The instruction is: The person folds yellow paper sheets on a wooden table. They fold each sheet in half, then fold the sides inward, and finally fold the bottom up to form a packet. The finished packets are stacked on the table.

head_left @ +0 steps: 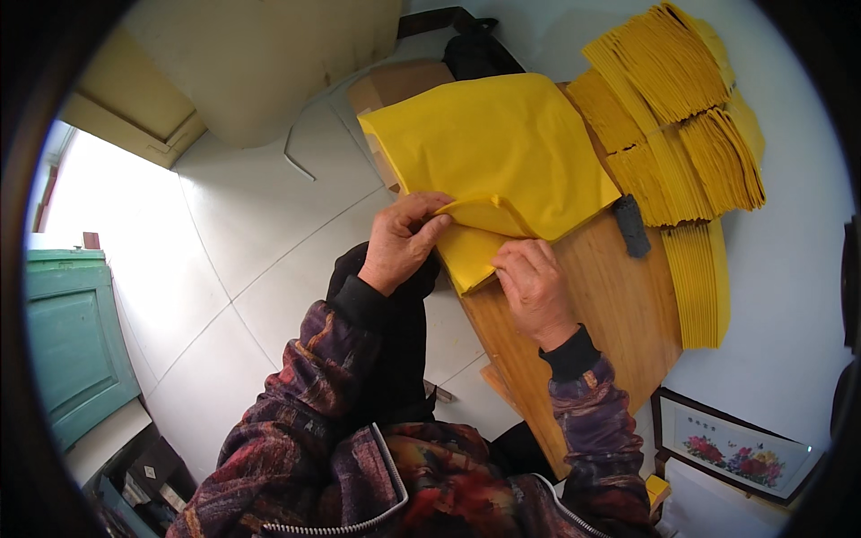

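Note:
A wide yellow sheet of felt-like cloth (493,125) lies over the wooden table, its left part overhanging the edge. Its near edge is lifted and curled back, baring more yellow layers (468,255) underneath. At the left side of that raised edge is my left hand (402,240), thumb and fingers pinched on the cloth. My right hand (536,291) is closed at the near right part of the cloth, fingertips pressed together on its edge. How many layers each hand grips is hidden.
Several folded yellow bundles (664,117) are piled along the wall, beside a dark grey block (631,226). The wooden table (619,305) shows below. A cardboard box (395,82) sits behind the cloth; a framed flower picture (731,448) stands at the lower right. White tiled floor (251,242) lies left.

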{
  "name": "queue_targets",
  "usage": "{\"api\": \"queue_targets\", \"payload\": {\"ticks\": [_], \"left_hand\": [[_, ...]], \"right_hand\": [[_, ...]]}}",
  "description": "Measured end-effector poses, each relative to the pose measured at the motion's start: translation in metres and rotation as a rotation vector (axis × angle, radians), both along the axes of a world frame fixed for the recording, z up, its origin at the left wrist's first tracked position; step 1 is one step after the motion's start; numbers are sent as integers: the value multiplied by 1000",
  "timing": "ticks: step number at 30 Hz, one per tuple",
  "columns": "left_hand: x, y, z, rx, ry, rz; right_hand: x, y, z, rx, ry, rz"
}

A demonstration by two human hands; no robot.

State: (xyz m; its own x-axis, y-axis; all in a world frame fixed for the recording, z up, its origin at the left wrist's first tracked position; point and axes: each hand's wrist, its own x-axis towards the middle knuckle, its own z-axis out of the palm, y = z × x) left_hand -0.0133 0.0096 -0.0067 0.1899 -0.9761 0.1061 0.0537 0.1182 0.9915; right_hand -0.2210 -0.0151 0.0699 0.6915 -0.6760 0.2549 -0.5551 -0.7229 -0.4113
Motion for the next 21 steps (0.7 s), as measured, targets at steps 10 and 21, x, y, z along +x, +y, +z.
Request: {"api": "queue_targets", "payload": {"ticks": [10,21], "left_hand": [[0,0,4,-23,-1,16],[1,1,9,47,20,-11]], "right_hand": [[0,-14,6,267,-135,-9],[1,-17,8,486,-268,-135]]}}
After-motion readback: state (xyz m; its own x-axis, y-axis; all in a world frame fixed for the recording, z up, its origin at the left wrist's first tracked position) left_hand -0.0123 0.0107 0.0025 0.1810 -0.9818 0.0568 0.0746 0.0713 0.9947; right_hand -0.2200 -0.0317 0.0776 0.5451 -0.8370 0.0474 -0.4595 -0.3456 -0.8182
